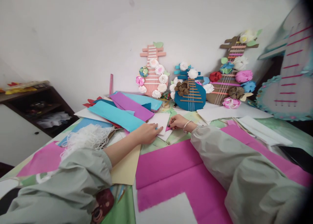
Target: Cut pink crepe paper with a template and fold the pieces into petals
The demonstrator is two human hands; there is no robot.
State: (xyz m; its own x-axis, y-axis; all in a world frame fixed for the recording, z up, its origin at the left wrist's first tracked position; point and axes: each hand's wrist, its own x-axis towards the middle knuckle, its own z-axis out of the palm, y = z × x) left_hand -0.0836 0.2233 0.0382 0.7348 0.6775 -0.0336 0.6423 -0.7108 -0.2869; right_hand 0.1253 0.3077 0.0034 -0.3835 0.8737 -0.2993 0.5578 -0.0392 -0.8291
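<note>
My left hand (149,133) lies over a small white card (160,121), its fingers spread on the card's lower left part. To the right, my right hand (178,123) is closed in a pinch by the card's right edge, at a small magenta piece (168,128); a bracelet circles that wrist. Nearer to me, a large creased magenta sheet (171,162) lies over white paper. Left of the card a cyan folded strip (114,114) and a purple strip (133,106) overlap.
Flower-covered paper instruments, pink (151,75), blue (190,95) and brown (220,83), lean on the wall. White yarn (86,139) and a cream sheet (124,168) lie at left. A dark shelf (41,103) stands far left. Folded white paper (264,131) lies at right.
</note>
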